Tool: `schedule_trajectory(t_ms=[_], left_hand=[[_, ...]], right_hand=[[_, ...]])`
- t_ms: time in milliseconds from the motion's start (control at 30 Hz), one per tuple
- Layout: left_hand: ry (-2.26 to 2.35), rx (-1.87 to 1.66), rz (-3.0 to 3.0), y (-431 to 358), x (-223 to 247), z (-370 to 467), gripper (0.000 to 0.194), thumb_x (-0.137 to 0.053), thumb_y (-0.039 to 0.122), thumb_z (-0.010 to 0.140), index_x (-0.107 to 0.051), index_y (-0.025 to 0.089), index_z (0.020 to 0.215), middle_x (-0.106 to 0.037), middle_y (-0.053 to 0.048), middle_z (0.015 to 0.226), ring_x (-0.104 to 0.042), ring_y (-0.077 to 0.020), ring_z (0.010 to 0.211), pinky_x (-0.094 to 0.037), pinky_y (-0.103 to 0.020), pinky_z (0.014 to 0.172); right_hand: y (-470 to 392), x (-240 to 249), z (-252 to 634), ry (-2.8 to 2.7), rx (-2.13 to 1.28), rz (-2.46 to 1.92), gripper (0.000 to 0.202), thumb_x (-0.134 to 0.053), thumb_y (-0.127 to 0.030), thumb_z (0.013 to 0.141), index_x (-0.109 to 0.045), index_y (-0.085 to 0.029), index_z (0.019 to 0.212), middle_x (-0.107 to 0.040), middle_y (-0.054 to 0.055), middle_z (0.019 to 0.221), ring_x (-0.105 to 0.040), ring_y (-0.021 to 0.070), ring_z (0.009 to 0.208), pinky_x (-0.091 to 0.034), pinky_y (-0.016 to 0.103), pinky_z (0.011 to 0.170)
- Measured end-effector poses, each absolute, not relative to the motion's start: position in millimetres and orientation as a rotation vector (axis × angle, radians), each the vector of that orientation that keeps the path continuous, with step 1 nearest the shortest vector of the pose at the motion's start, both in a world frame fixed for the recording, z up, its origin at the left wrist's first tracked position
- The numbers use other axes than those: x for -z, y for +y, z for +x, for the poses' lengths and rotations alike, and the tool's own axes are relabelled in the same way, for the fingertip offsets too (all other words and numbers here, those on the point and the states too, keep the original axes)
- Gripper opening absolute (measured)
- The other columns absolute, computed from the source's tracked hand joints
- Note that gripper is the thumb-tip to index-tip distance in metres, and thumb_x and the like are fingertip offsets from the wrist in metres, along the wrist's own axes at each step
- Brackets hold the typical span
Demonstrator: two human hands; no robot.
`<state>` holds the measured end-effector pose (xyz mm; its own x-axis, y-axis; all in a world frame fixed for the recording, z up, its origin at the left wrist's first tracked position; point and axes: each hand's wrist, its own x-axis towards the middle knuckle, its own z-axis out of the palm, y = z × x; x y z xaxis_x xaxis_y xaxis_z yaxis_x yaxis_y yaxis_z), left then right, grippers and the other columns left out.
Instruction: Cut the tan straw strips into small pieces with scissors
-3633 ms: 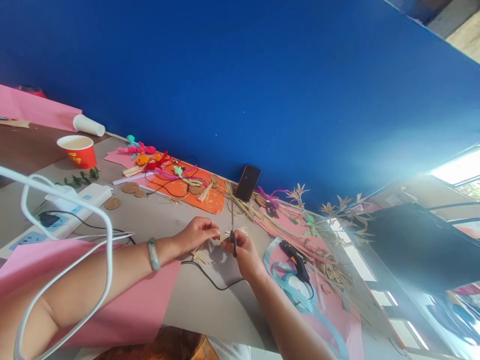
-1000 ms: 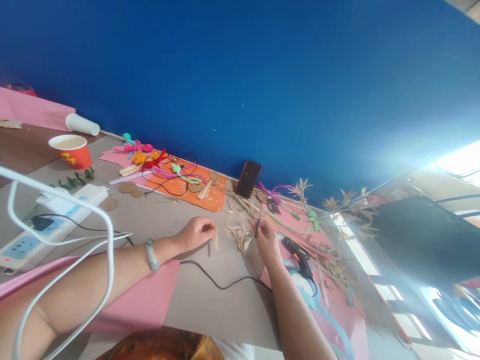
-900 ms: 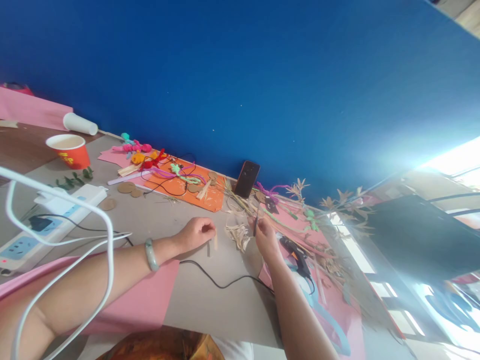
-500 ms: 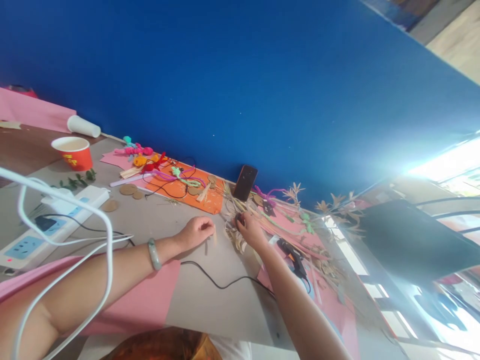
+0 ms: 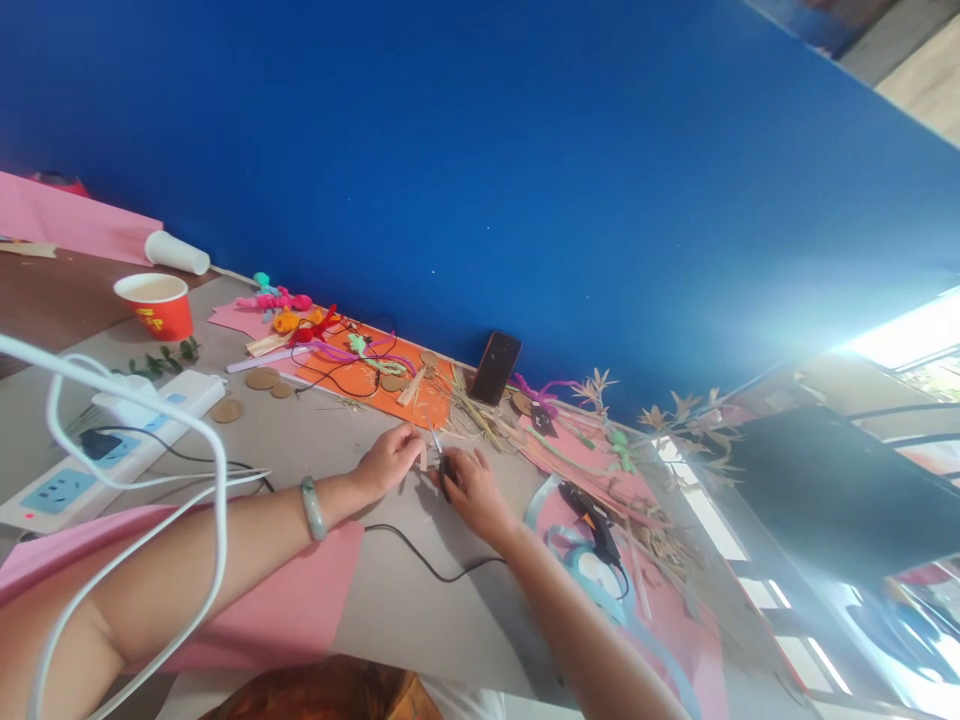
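Observation:
My left hand (image 5: 390, 460) is pinched closed on a small pale strip (image 5: 424, 460) that hangs below the fingertips; its material is too small to tell. My right hand (image 5: 474, 490) grips a pair of scissors (image 5: 438, 440) by the dark handles. The metal blades point up and away, just right of my left fingertips and close to the strip. Both hands are above the grey table. Beyond them lie dried stalks (image 5: 480, 425) and an orange sheet (image 5: 360, 380) with wooden discs and fuzzy wires on it.
A phone (image 5: 496, 368) leans on the blue wall. To the right lie a glue gun (image 5: 591, 515) and light blue ribbon (image 5: 592, 575). A white power strip (image 5: 112, 455), looping cables and a red paper cup (image 5: 155, 307) stand at the left. A black cord (image 5: 427, 565) crosses the table.
My right hand has drawn the scissors out from the dried stalks and brought them left, beside my left hand. My left hand has stayed nearly in place with the strip.

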<state>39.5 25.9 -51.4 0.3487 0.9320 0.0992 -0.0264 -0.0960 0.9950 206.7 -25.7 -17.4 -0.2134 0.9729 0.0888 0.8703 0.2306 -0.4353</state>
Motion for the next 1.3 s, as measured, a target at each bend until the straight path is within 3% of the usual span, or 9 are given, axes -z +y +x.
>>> schedule_trajectory(t_ms=[233,400,500,700,900,1067,1300], left_hand=[[0.876,-1.074,1.415,23.9,47.5,37.6,0.021,-0.044,0.031,0.083,-0.046,0.018,0.066,-0.048,0.003,0.059,-0.047,-0.0107,0.057,-0.041,-0.023,0.058],[0.900,-1.086,1.443,23.0,43.4,37.5,0.017,-0.043,0.027,0.082,-0.048,0.018,0.069,-0.050,0.003,0.060,-0.048,-0.0115,0.058,-0.039,-0.024,0.059],[0.926,-1.066,1.445,25.1,44.7,37.7,0.018,-0.042,0.028,0.082,-0.047,0.019,0.067,-0.048,0.003,0.059,-0.047,-0.0116,0.056,-0.038,-0.023,0.056],[0.997,-1.124,1.481,29.7,51.1,37.4,0.020,-0.041,0.031,0.083,-0.045,0.019,0.067,-0.049,0.002,0.063,-0.048,-0.0130,0.061,-0.039,-0.024,0.060],[0.962,-1.076,1.490,25.7,49.0,36.2,0.024,-0.041,0.038,0.086,-0.050,0.019,0.073,-0.057,0.000,0.073,-0.054,-0.0154,0.073,-0.043,-0.027,0.072],[0.840,-0.933,1.558,14.5,37.9,34.8,0.029,-0.042,0.043,0.088,-0.057,0.019,0.089,-0.061,-0.002,0.076,-0.057,-0.0165,0.077,-0.044,-0.027,0.075],[0.729,-0.845,1.691,10.7,24.2,34.1,0.024,-0.044,0.040,0.087,-0.052,0.021,0.075,-0.065,-0.005,0.087,-0.059,-0.0209,0.097,-0.043,-0.029,0.085]], right_hand=[[-59.0,10.7,193.2,-2.202,-0.626,-1.429,0.008,-0.053,-0.029,0.085,-0.054,-0.022,0.089,-0.066,0.004,0.093,-0.059,0.0195,0.090,-0.028,0.049,0.108],[-27.8,12.4,208.9,-2.030,-0.509,-1.622,0.016,-0.046,-0.034,0.089,-0.050,-0.022,0.079,-0.065,0.005,0.089,-0.058,0.0205,0.093,-0.038,0.044,0.098],[-5.0,17.6,215.4,-2.033,-0.450,-1.705,0.018,-0.045,-0.036,0.089,-0.054,-0.020,0.087,-0.063,0.003,0.083,-0.058,0.0194,0.086,-0.039,0.044,0.096],[-20.2,16.6,200.7,-2.197,-0.507,-1.571,0.018,-0.048,-0.031,0.090,-0.056,-0.023,0.104,-0.061,-0.001,0.073,-0.062,0.0187,0.081,-0.022,0.048,0.112],[-67.8,7.4,187.0,-2.308,-0.673,-1.358,0.033,-0.052,-0.023,0.085,-0.051,-0.023,0.118,-0.066,0.003,0.095,-0.061,0.0205,0.095,-0.017,0.051,0.115],[-83.8,5.6,191.5,-2.330,-0.819,-1.264,0.044,-0.051,-0.017,0.084,-0.046,-0.022,0.127,-0.061,0.007,0.116,-0.054,0.0216,0.115,-0.020,0.050,0.115],[-88.0,-2.5,198.7,-2.205,-1.020,-1.109,0.048,-0.051,-0.024,0.087,-0.041,-0.023,0.133,-0.054,0.009,0.131,-0.052,0.0224,0.119,-0.042,0.037,0.101]])
